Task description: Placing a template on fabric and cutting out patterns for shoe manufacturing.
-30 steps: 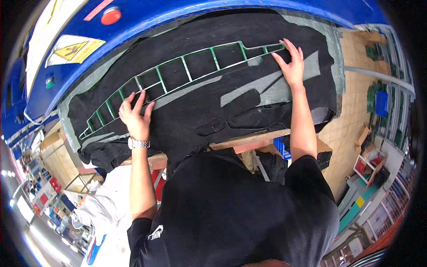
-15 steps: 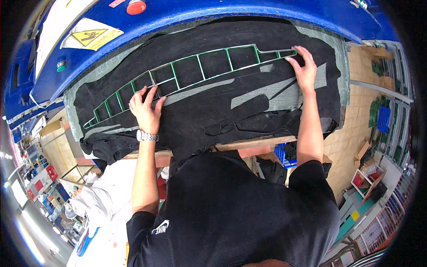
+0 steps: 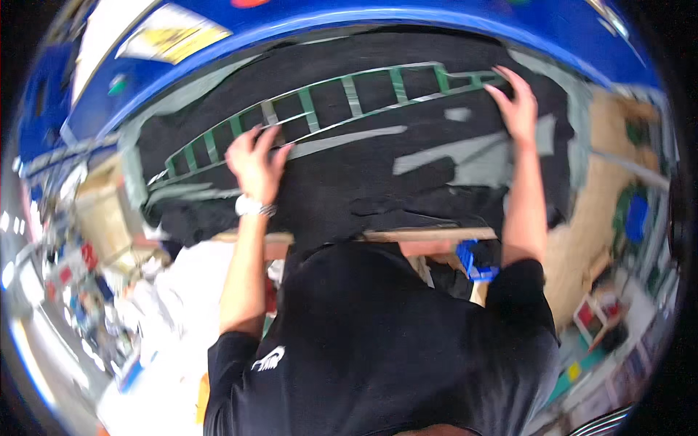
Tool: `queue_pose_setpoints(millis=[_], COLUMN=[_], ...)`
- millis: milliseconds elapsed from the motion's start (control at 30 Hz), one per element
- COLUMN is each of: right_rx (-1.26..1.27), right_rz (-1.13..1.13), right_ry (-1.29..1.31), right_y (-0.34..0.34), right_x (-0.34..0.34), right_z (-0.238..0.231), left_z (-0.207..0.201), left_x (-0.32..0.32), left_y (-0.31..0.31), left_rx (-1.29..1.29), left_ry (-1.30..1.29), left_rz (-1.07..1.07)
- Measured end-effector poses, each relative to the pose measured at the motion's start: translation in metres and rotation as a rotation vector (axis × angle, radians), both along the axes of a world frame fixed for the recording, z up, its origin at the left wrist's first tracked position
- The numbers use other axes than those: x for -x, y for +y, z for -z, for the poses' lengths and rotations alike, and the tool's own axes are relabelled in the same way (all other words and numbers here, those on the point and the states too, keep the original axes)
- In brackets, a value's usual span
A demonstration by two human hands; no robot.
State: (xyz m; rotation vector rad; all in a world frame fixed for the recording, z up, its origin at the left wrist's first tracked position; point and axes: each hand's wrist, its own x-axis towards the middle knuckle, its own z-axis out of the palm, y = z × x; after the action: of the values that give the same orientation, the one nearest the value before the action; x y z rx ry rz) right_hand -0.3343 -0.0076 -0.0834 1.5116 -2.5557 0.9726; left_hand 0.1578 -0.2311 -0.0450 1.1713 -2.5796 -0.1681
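Observation:
A long, tapering green metal cutting die, split by crossbars like a ladder, lies on a black sheet of hide or fabric. My left hand grips the die's near edge left of its middle, fingers over the rim and thumb on the near side. At the narrow right end, my right hand holds the die between fingers and thumb. Gaps cut in the sheet show a grey-green board beneath, just nearer to me than the die. Motion blur softens the picture.
The blue beam of a machine curves along the far side, with a yellow-and-white warning sticker at its left. A wooden edge borders the near side. White material hangs at lower left; a blue crate stands below the edge.
The whole view has shifted and blurred as my head moved. Both hands stay at the same places on the die, which shows no clear shift on the black sheet.

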Motion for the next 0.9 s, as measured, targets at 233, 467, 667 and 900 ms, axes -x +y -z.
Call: queue_pose_setpoints(millis=[233,467,667,900], right_rx=[-0.009,0.0,-0.083,-0.374], right_rz=[-0.036,-0.345,-0.668,-0.688], right_ry=[0.115,0.102,0.083,0.189], right_y=[0.018,-0.055,-0.139,-0.213], right_x=[-0.005,-0.131,-0.252,-0.348], right_z=[-0.037,-0.07,-0.093,-0.101], left_z=[-0.026,-0.013,-0.004,0.01], left_x=[-0.022,-0.166,-0.281,-0.355], left_y=[0.009,-0.036,-0.11,-0.2], left_rx=[-0.064,-0.024,0.019,-0.105], left_ry=[0.0,0.054,-0.048,-0.186], left_rz=[-0.041,-0.376,-0.614,-0.642])
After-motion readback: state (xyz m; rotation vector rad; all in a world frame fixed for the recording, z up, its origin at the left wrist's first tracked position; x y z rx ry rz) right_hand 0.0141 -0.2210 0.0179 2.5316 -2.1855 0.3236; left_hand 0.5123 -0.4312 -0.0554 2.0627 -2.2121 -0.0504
